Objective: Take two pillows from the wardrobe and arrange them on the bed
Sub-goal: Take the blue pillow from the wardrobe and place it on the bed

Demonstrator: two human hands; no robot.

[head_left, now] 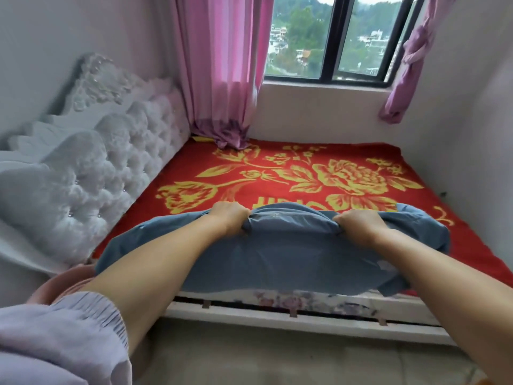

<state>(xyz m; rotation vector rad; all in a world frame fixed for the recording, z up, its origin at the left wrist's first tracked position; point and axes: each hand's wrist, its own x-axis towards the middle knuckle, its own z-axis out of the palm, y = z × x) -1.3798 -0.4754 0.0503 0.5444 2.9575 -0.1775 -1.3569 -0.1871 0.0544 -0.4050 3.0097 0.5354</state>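
I've got both arms stretched out over the near edge of the bed — my left hand (pixel 229 215) is bunched tight into the far edge of the soft slate-blue fabric pillow (pixel 277 254), and my right hand (pixel 358 222) is clenched on that same edge further along. The pillow lies across the near side of the red bedspread with yellow flower print (pixel 277 173), its near edge hanging just past the mattress side above the white bed frame rail (pixel 305 318). To my left runs the white tufted padded headboard (pixel 97 168); ahead, a pink sheer curtain (pixel 222 73) drops onto the far corner of the spread beside the dark-framed window (pixel 330 37). My lilac gathered sleeve (pixel 69 337) fills the bottom-left corner — I see only one pillow.
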